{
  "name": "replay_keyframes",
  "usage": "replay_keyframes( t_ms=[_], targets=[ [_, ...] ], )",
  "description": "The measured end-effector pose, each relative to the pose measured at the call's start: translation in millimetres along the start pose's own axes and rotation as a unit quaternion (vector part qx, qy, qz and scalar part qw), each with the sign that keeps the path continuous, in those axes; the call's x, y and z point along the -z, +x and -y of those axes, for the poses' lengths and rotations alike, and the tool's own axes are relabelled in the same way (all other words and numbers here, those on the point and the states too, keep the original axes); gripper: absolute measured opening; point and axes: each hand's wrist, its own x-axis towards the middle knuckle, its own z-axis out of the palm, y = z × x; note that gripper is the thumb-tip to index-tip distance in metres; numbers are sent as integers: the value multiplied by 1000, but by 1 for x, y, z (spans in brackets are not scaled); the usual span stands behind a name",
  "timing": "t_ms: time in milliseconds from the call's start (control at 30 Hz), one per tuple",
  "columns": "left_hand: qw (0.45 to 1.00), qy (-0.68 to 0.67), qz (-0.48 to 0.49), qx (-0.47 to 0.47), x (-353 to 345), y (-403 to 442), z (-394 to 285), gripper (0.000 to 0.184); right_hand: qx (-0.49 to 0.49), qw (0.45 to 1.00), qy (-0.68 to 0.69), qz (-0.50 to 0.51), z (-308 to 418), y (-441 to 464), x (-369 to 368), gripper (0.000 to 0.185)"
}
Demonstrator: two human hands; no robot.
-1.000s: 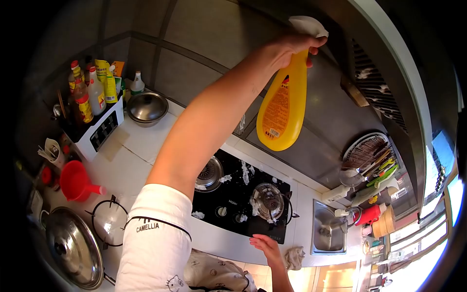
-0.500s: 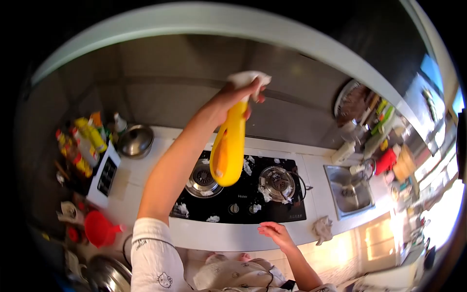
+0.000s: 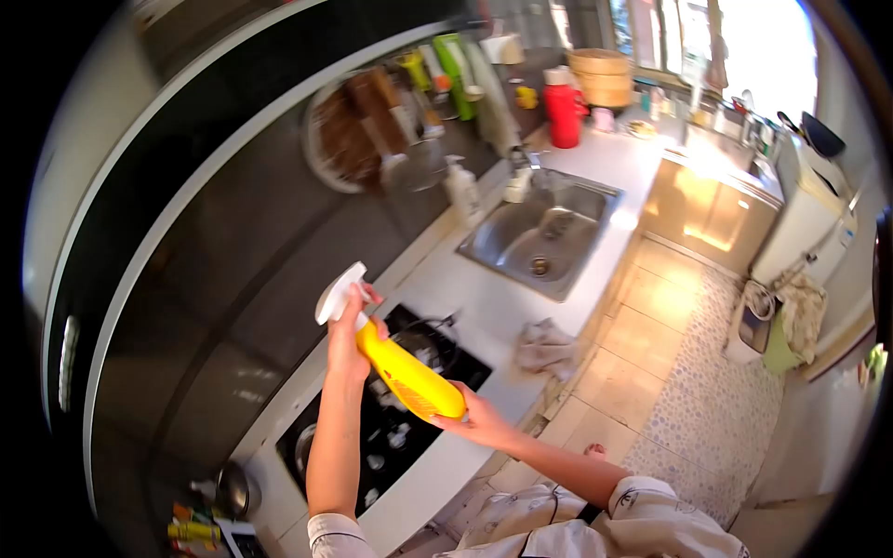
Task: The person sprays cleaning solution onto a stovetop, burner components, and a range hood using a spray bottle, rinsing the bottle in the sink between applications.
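A tall, dark grey wall stands behind everything. Next to it runs a long, white worktop with a smooth top. To the right is a floor of pale, square tiles. Set into the worktop is a flat, black glass stove, with white blobs of foam spread on it. Past the stove is a shiny, square metal sink. Near the far end of the worktop sits a round, light brown wooden tub, and just beside it stands a tall, bright red flask. A crumpled, pale grey cloth lies by the front edge of the worktop, between the stove and the sink.

The long, yellow plastic bottle is up in the air over the stove. It is tipped over, with its top end up and to the left and its fat bottom end lower, to the right. The left hand is closed around the thin neck. The right hand is partly curled and holds the bottom end, its thumb on one side and its fingers underneath. On the neck is a white plastic spray top. I cannot tell if a finger is pressing its trigger.
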Motion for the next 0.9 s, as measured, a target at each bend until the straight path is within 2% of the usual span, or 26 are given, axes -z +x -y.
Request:
replay_keyframes(
  t_ms=[33,133,233,300,367,467,567,600,700,733,767,833,900],
  targets=[
    [1000,8,12,-3,-30,8,9,30,15,999,-2,-51,-7,-1,23,58],
    [999,-31,28,-6,-99,38,52,27,10,993,-43,-113,-27,-5,104,63],
    [996,-53,52,47,-154,61,84,29,-8,988,-96,-119,-38,-6,173,63],
    [998,-45,39,19,-184,78,109,30,-14,993,-65,-101,-56,1,212,64],
    [996,-23,66,48,-197,91,126,32,-56,997,-31,-48,-66,11,248,64],
    [994,-45,90,39,-201,118,157,36,-84,995,59,12,-83,34,291,57],
    [977,-145,141,70,-199,152,186,39,-117,979,156,66,-107,64,327,50],
    [978,-140,137,76,-202,164,194,40,-130,970,189,83,-117,74,334,48],
    [976,-151,132,90,-210,203,222,36,-181,953,243,0,-140,105,361,44],
    [979,-144,71,127,-228,217,225,33,-148,964,215,-40,-147,116,368,40],
    [976,-136,5,169,-242,229,228,31,-157,965,203,-50,-154,129,378,39],
    [969,-93,-23,229,-244,257,246,28,-189,963,181,-59,-152,148,398,37],
    [955,-43,-106,273,-255,282,259,24,-186,963,181,-69,-160,173,420,34]
  ],
)
